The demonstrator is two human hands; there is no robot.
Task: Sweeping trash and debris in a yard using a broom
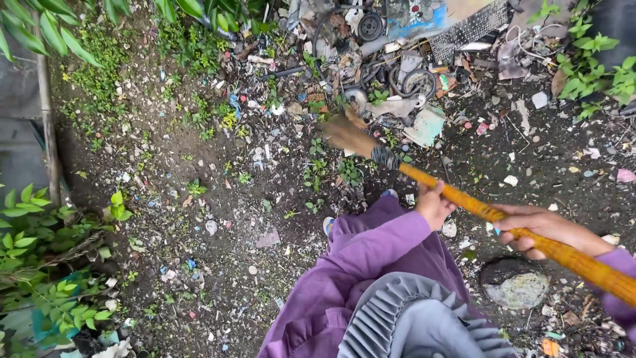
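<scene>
Broom (464, 199) with a long orange stick slants from four o'clock up to its brushy end near the junk pile (391, 59) at twelve o'clock, left hand (434, 207) and right hand (533, 229) both wrapped tight round it, spread apart to push hard.

Both hands (434, 207) (530, 229) — fingers curled tight

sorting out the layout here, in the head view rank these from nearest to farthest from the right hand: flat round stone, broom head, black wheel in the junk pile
1. flat round stone, just below the right hand.
2. broom head, up-left along the handle.
3. black wheel, top of frame in the junk pile.
</scene>
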